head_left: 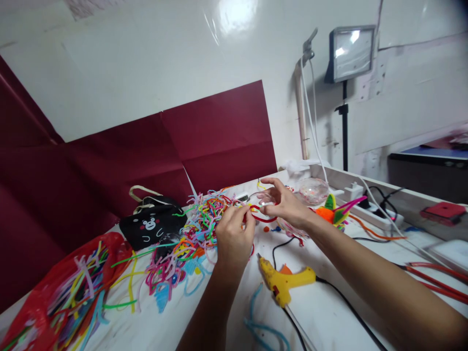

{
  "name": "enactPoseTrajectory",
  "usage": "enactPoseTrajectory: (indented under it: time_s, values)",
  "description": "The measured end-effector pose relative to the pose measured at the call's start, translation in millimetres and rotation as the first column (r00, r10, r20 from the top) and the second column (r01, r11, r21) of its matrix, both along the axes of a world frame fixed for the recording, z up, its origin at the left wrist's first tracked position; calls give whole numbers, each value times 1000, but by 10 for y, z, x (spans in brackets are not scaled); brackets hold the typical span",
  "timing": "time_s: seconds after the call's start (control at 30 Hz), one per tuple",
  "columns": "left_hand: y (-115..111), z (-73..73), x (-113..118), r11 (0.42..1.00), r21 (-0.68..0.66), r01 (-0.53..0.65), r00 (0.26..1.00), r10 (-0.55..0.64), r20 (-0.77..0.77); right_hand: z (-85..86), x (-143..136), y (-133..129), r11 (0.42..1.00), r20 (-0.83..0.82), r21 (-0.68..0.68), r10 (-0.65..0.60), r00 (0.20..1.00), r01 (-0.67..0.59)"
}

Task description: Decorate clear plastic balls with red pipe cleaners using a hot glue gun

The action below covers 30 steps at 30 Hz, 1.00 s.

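Note:
My left hand [236,236] is closed, thumb and fingertips pinching a red pipe cleaner [266,219] above the white table. The pipe cleaner bends in a curve towards my right hand [288,207] and passes by its thumb. That hand's thumb and fingers are spread apart, and I see nothing firmly gripped between them. A clear rounded plastic piece [259,197] shows behind its fingertips, partly hidden. Below both hands lies a yellow glue gun [287,282], its nozzle pointing up and left.
Left of my hands is a heap of coloured pipe cleaners [204,219]. A black pouch [153,222] and a red plastic bag [40,292] stand farther left. At right are a clear bowl-like piece [313,190], an orange-and-green pipe-cleaner piece [325,214], a power strip [376,214] and cords.

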<state>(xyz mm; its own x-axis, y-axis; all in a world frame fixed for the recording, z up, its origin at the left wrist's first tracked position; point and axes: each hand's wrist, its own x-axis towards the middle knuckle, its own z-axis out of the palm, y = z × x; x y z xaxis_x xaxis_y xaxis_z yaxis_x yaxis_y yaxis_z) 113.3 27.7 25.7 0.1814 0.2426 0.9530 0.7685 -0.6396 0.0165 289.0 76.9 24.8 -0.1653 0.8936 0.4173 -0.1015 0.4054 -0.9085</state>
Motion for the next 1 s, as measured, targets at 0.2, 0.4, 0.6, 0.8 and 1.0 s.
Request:
enactPoseTrajectory:
  time_s: [0.2, 0.4, 0.6, 0.8, 1.0]
  values:
    - [-10, 8, 17, 1000, -3, 21, 999, -21, 46, -5, -16, -8, 1000, -7, -6, -8, 1000, 8]
    - [-27, 27, 15, 1000, -6, 18, 999, -17, 45, -4, -11, 8, 1000, -34, -7, 2, 999, -2]
    - [-34, 33, 4, 1000, 21, -3, 1000, 3, 8, 24, -4, -9, 1000, -32, -31, -2, 999, 1]
    - [5, -2, -17, 999, 38, -29, 999, 30, -34, 64, 14, -50, 999, -47, -33, -7, 999, 6]
    - [11, 14, -57, 996, 62, -69, 994, 74, -85, 78, 21, -64, 999, -41, -21, -25, 999, 25]
